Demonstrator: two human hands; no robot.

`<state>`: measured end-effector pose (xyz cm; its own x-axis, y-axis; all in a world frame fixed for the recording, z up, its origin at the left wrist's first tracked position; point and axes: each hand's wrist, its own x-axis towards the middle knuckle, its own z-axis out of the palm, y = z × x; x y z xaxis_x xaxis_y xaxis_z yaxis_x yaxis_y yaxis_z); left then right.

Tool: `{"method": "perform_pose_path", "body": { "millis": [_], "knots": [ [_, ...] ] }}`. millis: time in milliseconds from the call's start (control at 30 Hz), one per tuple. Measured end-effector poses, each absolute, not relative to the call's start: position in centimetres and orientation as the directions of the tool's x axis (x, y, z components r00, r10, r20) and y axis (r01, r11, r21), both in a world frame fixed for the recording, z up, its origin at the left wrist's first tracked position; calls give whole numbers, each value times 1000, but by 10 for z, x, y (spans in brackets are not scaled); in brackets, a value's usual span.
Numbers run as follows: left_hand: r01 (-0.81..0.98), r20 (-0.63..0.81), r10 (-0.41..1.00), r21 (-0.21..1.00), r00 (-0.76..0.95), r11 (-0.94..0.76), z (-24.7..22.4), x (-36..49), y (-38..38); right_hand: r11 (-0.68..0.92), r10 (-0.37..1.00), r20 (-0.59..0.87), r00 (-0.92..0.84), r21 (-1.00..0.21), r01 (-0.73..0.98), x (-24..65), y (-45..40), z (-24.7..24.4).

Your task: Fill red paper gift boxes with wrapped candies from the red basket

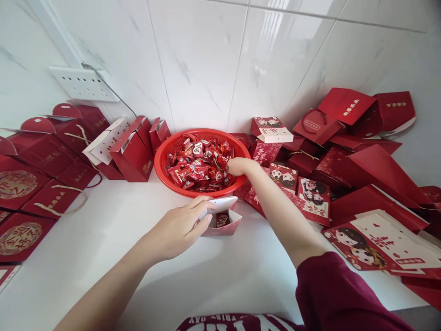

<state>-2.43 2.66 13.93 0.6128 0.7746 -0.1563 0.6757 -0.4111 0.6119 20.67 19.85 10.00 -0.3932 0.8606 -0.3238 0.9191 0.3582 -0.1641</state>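
My left hand (182,225) grips the raised flap of a small red gift box (225,228), with the thumb and fingers on either side of it. The box stands with its top unfolded on the white table, and a dark red wrapped candy (222,219) shows inside. Behind it sits a red plastic basket (159,172) heaped with red wrapped candies (198,158). My right hand (237,166) reaches in over the basket's right side, its fingers bent down among the candies. The fingertips are mostly hidden, so what they hold cannot be made out.
Red boxes with rope handles (51,158) are stacked at the left, beside standing red gift bags (132,156). At the right lies a jumble of red boxes and flat cartons (372,207). A socket strip (82,84) with a cable is on the tiled wall (203,59).
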Motion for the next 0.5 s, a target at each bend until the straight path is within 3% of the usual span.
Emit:
{"method": "perform_pose_path", "body": {
  "millis": [200, 500],
  "knots": [
    [649, -133, 766, 632, 629, -424, 138, -19, 28, 418, 733, -474, -488, -252, 873, 211, 203, 96],
    [662, -126, 772, 611, 623, -434, 133, -16, 26, 445, 774, -369, -515, -262, 856, 213, 204, 84]
  ]
}}
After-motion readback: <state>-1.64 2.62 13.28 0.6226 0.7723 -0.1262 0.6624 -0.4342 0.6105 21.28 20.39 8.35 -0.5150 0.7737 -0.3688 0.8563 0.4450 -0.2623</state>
